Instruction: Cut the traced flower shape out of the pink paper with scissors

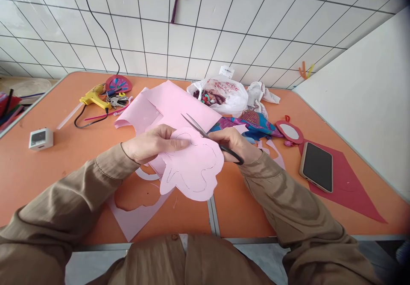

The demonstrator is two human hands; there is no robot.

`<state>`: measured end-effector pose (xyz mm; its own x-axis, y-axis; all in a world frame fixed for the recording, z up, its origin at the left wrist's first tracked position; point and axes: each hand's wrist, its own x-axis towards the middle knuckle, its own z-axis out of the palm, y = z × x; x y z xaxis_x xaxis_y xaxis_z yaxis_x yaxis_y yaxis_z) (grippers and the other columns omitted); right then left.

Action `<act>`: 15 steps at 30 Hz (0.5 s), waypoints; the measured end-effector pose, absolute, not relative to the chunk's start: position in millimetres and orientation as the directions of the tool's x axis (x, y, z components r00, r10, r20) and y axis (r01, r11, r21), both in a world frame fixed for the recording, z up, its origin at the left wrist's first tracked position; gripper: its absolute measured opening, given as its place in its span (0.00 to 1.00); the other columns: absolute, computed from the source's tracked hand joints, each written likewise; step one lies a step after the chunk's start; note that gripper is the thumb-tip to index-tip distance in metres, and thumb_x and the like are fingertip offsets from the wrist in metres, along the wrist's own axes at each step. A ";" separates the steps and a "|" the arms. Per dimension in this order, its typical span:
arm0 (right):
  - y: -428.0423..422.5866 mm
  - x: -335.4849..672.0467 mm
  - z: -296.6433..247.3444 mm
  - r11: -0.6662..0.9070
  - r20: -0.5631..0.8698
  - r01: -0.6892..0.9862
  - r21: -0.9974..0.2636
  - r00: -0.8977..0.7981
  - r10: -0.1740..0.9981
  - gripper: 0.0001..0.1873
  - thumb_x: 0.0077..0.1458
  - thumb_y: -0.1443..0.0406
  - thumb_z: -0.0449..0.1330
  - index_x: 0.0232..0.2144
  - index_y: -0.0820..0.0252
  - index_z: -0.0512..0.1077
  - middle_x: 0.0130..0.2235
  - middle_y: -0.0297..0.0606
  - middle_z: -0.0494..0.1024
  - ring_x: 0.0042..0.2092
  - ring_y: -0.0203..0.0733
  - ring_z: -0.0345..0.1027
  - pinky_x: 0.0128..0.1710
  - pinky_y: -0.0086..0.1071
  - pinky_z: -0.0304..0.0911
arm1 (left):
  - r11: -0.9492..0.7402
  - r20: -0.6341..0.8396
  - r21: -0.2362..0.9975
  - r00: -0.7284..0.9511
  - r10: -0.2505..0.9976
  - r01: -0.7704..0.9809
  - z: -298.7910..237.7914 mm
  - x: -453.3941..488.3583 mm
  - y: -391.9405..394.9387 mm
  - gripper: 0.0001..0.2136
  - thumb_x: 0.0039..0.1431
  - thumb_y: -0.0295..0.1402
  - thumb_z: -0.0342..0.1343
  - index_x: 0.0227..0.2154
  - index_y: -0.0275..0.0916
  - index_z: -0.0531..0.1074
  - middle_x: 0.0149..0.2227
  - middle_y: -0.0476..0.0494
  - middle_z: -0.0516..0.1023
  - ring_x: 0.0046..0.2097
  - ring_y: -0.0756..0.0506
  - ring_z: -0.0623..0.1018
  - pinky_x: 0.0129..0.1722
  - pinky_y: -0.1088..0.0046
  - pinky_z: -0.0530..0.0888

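Observation:
My left hand (153, 143) pinches a pink paper cutout (192, 165) with a pencil outline drawn on it, holding it up over the orange table (64, 157). My right hand (235, 143) grips black-handled scissors (208, 137); the blades are open and point up-left along the cutout's upper edge. Pink paper sheets (173, 103) lie flat just behind my hands. A pink leftover sheet (134, 216) with a hole cut in it lies under the cutout, near the table's front edge.
A yellow glue gun (94, 99), keys (117, 101) and a small white clock (40, 138) sit at the left. A white plastic bag (224, 95), colourful scraps, a small mirror (289, 132), a phone (316, 166) and a red paper triangle (349, 186) lie to the right. A tiled wall stands behind.

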<state>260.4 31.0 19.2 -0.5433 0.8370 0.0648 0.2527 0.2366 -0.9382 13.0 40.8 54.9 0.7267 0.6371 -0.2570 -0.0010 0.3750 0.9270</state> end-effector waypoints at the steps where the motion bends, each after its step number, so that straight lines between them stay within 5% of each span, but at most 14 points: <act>1: 30.8 259.3 20.5 0.241 0.067 0.249 -0.938 -0.551 0.832 0.07 0.46 0.64 0.66 0.29 0.63 0.78 0.26 0.34 0.75 0.28 0.38 0.68 0.28 0.30 0.66 | 0.378 -0.260 0.926 0.727 0.636 0.000 55.0 13.1 40.6 0.13 0.48 0.41 0.72 0.25 0.34 0.83 0.27 0.38 0.84 0.29 0.44 0.82 0.31 0.72 0.79; 15: 28.0 256.4 31.9 0.259 0.067 0.291 -0.921 -0.537 0.841 0.10 0.45 0.61 0.69 0.24 0.62 0.75 0.22 0.32 0.70 0.25 0.35 0.64 0.24 0.30 0.62 | 0.364 -0.285 0.930 0.711 0.643 0.044 57.4 13.6 40.7 0.15 0.49 0.45 0.70 0.20 0.36 0.83 0.23 0.38 0.82 0.24 0.46 0.78 0.21 0.74 0.71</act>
